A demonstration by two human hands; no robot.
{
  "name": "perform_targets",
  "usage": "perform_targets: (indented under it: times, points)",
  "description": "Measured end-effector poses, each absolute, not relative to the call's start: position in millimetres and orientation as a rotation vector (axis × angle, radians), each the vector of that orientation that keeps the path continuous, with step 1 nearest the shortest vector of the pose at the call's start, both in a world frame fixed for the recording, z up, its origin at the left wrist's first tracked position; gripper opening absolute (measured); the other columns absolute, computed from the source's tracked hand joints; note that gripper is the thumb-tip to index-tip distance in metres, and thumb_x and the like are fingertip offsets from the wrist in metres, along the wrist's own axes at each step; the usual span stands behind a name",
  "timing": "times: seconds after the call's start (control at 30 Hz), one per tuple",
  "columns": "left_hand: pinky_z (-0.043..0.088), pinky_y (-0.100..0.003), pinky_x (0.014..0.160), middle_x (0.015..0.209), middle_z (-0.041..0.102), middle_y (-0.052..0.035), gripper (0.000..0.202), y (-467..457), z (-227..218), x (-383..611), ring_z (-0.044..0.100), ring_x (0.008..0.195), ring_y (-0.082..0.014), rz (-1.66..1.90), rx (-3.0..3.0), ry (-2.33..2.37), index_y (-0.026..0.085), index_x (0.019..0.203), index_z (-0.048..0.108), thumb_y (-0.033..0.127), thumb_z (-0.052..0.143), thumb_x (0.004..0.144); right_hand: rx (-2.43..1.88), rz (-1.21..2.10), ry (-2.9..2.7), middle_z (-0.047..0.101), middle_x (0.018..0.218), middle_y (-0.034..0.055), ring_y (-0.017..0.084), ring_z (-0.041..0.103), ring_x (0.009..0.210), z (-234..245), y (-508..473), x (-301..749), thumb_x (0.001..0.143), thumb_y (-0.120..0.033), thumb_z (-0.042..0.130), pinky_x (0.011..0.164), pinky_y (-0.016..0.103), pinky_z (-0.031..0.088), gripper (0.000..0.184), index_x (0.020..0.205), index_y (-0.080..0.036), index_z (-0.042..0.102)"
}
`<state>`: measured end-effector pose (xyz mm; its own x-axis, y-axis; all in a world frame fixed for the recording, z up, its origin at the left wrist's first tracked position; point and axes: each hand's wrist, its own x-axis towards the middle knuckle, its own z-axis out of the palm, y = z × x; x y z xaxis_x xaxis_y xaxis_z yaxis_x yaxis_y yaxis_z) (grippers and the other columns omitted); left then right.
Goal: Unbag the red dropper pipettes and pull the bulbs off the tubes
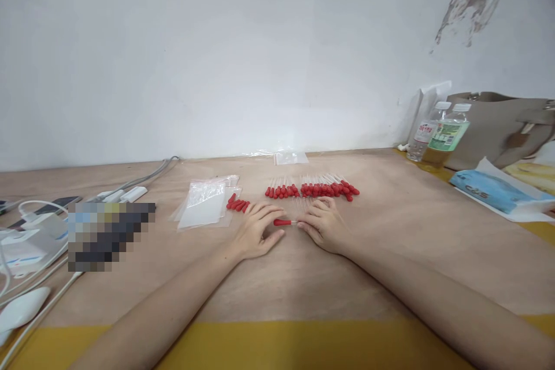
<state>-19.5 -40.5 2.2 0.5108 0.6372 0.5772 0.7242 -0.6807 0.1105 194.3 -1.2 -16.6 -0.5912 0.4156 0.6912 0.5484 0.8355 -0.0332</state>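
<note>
My right hand (323, 224) pinches the thin glass tube of a dropper whose red rubber bulb (282, 222) points left. Around that bulb, my left hand (261, 230) is curved with thumb and fingers apart, not visibly gripping it. Loose red bulbs (237, 204) lie just beyond the left hand, partly hidden by it. Bare glass tubes (300, 201) lie by the right fingertips. Farther back are two groups of droppers with red bulbs towards me, a left group (281, 191) and a right group (327, 189).
Clear zip bags (203, 203) lie left of the bulbs, with another bag (291, 158) by the wall. Chargers (32, 245), cables and a blurred-out object (108, 236) occupy the left. At right stand two bottles (446, 136), a grey bag (498, 127) and a blue tissue pack (494, 189).
</note>
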Motion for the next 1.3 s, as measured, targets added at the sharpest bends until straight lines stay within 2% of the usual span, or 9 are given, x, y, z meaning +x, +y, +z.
perform_targets:
  times: [0.2, 0.33, 0.57, 0.77, 1.03, 1.3]
  points:
    - [0.032, -0.035, 0.084, 0.089, 0.065, -0.0014, 0.017, -37.0, -3.9, -5.3, 0.051, 0.091, -0.0167, -0.872, -2.554, -1.155, 0.02, 0.09, 0.059, 0.03, 0.045, 0.086, -0.676, -0.175, -2.29, 0.059, 0.068, 0.0008, 0.012, 0.046, 0.075, -16.8, -7.1, 188.6, 0.086, -0.029, 0.044, 0.09, 0.036, 0.023, 0.022, 0.078, -0.019, 0.062]
    - [0.032, -0.034, 0.083, 0.09, 0.064, -0.0017, 0.017, -37.5, -2.8, -4.8, 0.05, 0.09, -0.0166, -0.84, -2.539, -1.123, 0.02, 0.089, 0.058, 0.029, 0.045, 0.086, -0.63, -0.164, -2.304, 0.061, 0.067, -0.0002, 0.013, 0.046, 0.073, -17.2, -6.7, 187.4, 0.086, -0.03, 0.046, 0.089, 0.037, 0.022, 0.02, 0.088, -0.021, 0.063]
    - [0.029, -0.037, 0.086, 0.088, 0.06, -0.0019, 0.025, -42.8, 7.1, -2.4, 0.047, 0.091, -0.018, -0.59, -2.591, -1.161, 0.018, 0.079, 0.056, 0.031, 0.036, 0.089, -0.512, -0.254, -2.275, 0.058, 0.061, -0.0012, 0.011, 0.044, 0.068, -18.5, -5.5, 188.3, 0.085, -0.025, 0.046, 0.084, 0.034, 0.025, 0.017, 0.082, -0.019, 0.063]
    - [0.025, -0.037, 0.091, 0.078, 0.057, -0.0007, 0.029, -43.5, 7.8, -4.1, 0.046, 0.084, -0.0154, -0.552, -2.667, -1.151, 0.017, 0.073, 0.052, 0.032, 0.033, 0.09, -0.401, -0.425, -2.27, 0.056, 0.06, -0.0013, 0.011, 0.042, 0.066, -17.1, -7.7, 190.9, 0.084, -0.019, 0.046, 0.084, 0.034, 0.028, 0.014, 0.082, -0.016, 0.06]
    - [0.028, -0.035, 0.086, 0.073, 0.054, -0.0011, 0.032, -46.8, 9.6, -5.0, 0.045, 0.079, -0.0146, -0.57, -2.74, -1.144, 0.017, 0.068, 0.048, 0.033, 0.03, 0.09, -0.246, -0.601, -2.29, 0.052, 0.06, -0.0002, 0.012, 0.043, 0.067, -13.6, -7.9, 194.8, 0.086, -0.015, 0.041, 0.085, 0.035, 0.034, 0.018, 0.087, -0.015, 0.059]
    - [0.03, -0.034, 0.082, 0.071, 0.053, -0.0011, 0.033, -47.6, 9.4, -7.5, 0.045, 0.076, -0.0148, -0.569, -2.784, -1.141, 0.018, 0.068, 0.048, 0.03, 0.027, 0.091, -0.116, -0.684, -2.317, 0.053, 0.065, -0.0005, 0.012, 0.048, 0.074, -4.7, -7.7, 206.0, 0.086, -0.009, 0.037, 0.091, 0.035, 0.035, 0.023, 0.094, -0.017, 0.058]
